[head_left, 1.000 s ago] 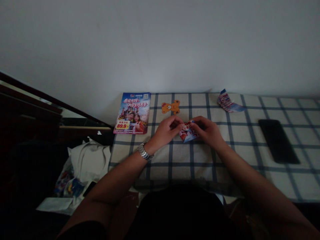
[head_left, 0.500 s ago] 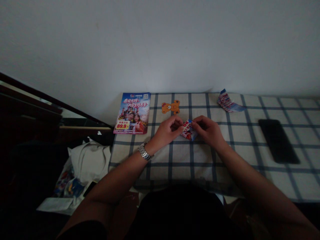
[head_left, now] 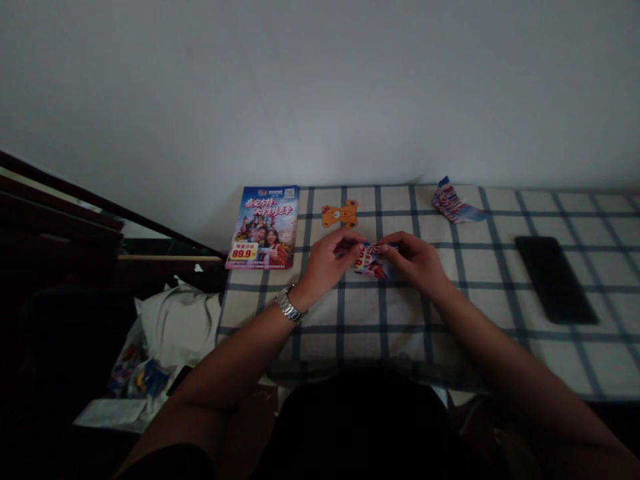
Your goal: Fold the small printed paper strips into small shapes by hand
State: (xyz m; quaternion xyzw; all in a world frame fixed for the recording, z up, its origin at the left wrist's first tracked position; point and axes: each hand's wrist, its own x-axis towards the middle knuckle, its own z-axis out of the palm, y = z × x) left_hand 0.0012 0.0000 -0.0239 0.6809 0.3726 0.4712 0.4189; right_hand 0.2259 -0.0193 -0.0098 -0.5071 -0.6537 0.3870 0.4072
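Observation:
Between my left hand and my right hand, a small folded piece of glossy printed paper in red, white and blue is pinched by the fingertips of both hands, just above the checked cloth. A silver metal wristwatch sits on my left wrist. Nearest my left hand, beyond its fingers, lies an orange teddy-bear cutout. Left of that hand lies a colourful travel brochure marked 89.9.
A similar printed paper strip lies at the cloth's far edge, and a black smartphone lies face down at right. A white wall rises behind. Below left are a crumpled white cloth and colourful packaging.
The folded paper has turned between my fingers and now lies wider and flatter. My hands have drawn slightly closer together around it.

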